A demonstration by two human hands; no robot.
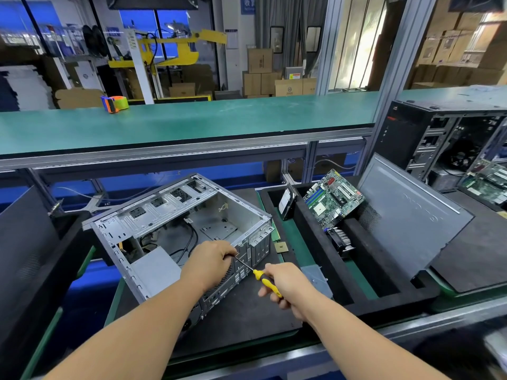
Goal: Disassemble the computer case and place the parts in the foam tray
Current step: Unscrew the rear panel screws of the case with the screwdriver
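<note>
**Screwdriver on rear panel of open case**

I see the computer case (175, 231) lying on its side on a dark mat on the table (301, 242), open face up, rear panel towards me. All positions below are relative to the case.

- Left hand (212, 260): over the rear top edge, knuckles up, fingers curled down, pinching the metal shaft of the screwdriver (258, 275) near the tip. Forearm comes in from lower left.
- Right hand (285, 287): just right of the rear panel, grip closed round the yellow handle, shaft angled up-left to the panel. Can't tell whether the tip sits in a screw.
- Foam tray (312, 242): black, directly right of the case. Motherboard (333, 200) stands tilted in it; hard drive (286, 204) upright in the slot nearer the case; a finned heatsink (340, 237) sits below the board.
- Side panel (411, 215): grey, leaning further right, beyond the tray.
- Second case (450, 149): far right, upright, side open.
- Tape dispenser (115, 104): on the green shelf behind the case.

Writing: blue sign at top carries Chinese characters, partly cut off; carton prints too small to read.
</note>
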